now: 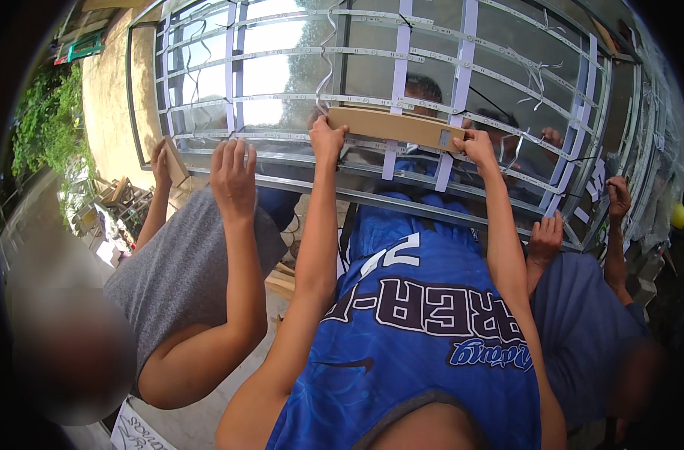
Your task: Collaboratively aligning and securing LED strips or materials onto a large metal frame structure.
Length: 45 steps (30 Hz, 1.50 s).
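A long, flat brown cardboard piece [387, 127] with a small grey patch near its right end lies level in front of me, over the frame with LED strips. My left hand [327, 141] grips its left end, thumb and fingers closed on the edge. At the other end, my right hand [476, 148] pinches the corner beside the grey patch. Beneath and beyond it, white LED strips [282, 53] run across the frame, crossed by pale lilac bars [462, 60]. A loose white wire [327, 56] hangs down close to my left hand.
The metal frame [297, 184] spans the space before me, its shiny panel giving reflections. On the left, a person in grey [199, 240] has one hand by another brown piece [175, 163]. On the right, a person in dark blue [582, 322] has hands at the frame's edge.
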Each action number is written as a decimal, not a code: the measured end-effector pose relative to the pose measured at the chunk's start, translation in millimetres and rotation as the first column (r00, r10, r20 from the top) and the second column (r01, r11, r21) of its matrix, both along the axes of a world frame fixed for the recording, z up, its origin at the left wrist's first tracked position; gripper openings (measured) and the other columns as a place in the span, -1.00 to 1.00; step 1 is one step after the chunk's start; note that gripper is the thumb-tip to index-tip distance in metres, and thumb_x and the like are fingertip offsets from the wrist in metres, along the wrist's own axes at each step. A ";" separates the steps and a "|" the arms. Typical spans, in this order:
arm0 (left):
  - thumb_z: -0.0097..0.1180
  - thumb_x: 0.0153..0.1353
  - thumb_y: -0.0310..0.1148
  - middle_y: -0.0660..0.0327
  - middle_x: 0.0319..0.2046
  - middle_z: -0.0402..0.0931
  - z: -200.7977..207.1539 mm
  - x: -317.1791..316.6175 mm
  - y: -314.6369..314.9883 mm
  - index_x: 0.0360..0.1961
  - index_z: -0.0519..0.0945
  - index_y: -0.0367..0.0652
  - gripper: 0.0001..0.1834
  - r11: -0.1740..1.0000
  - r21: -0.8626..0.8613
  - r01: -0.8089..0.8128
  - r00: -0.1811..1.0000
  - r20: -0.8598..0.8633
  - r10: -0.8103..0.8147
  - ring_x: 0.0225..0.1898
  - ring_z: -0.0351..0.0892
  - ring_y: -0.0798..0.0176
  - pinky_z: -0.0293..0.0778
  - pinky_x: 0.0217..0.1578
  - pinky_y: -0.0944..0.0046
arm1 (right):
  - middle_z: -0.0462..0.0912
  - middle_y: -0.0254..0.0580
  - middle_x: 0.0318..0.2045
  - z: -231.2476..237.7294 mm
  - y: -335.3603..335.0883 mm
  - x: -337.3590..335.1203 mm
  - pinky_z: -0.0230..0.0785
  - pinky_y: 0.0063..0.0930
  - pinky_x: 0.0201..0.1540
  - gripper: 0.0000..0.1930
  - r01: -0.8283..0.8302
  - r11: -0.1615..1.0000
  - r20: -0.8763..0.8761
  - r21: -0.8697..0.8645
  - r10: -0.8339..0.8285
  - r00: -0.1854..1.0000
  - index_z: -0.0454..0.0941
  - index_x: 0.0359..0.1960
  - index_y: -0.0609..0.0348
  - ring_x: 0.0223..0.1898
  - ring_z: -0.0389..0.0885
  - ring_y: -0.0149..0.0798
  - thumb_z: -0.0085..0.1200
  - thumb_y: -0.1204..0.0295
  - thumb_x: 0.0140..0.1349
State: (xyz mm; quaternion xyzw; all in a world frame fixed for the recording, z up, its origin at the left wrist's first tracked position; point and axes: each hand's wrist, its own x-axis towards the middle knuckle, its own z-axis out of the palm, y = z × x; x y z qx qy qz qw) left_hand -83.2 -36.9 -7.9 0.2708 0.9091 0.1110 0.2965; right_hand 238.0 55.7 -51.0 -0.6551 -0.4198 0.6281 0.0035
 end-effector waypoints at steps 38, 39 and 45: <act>0.47 -0.24 -0.36 -0.10 -0.30 0.63 13.8 -7.4 16.2 -0.21 0.66 -0.28 -0.52 0.994 -0.102 0.026 0.999 0.039 -0.022 -0.19 0.64 -0.08 0.52 -0.14 0.11 | 0.69 -0.05 -0.36 22.8 -6.1 -9.4 0.39 -0.34 -0.19 -0.61 -0.171 0.967 0.269 0.187 0.117 0.956 0.65 -0.14 0.20 -0.29 0.64 -0.20 0.21 0.16 0.11; 0.47 -0.25 -0.36 -0.10 -0.31 0.63 12.6 -7.1 15.4 -0.22 0.66 -0.28 -0.52 0.995 -0.090 0.034 0.999 0.020 -0.033 -0.19 0.64 -0.08 0.52 -0.14 0.10 | 0.69 -0.05 -0.36 27.0 -4.3 -13.0 0.39 -0.34 -0.19 -0.61 -0.178 0.965 0.263 0.194 0.124 0.957 0.65 -0.14 0.20 -0.29 0.64 -0.20 0.21 0.16 0.11; 0.49 -0.29 -0.35 -0.11 -0.31 0.63 -1.1 -8.8 11.4 -0.23 0.66 -0.27 -0.50 0.997 -0.076 -0.014 1.000 0.007 0.014 -0.19 0.64 -0.09 0.53 -0.13 0.09 | 0.67 0.10 -0.30 38.2 1.4 -21.2 0.41 -0.15 -0.10 -0.59 -0.310 0.941 0.424 0.132 0.229 0.876 0.66 -0.21 0.16 -0.16 0.64 0.09 0.17 0.07 0.10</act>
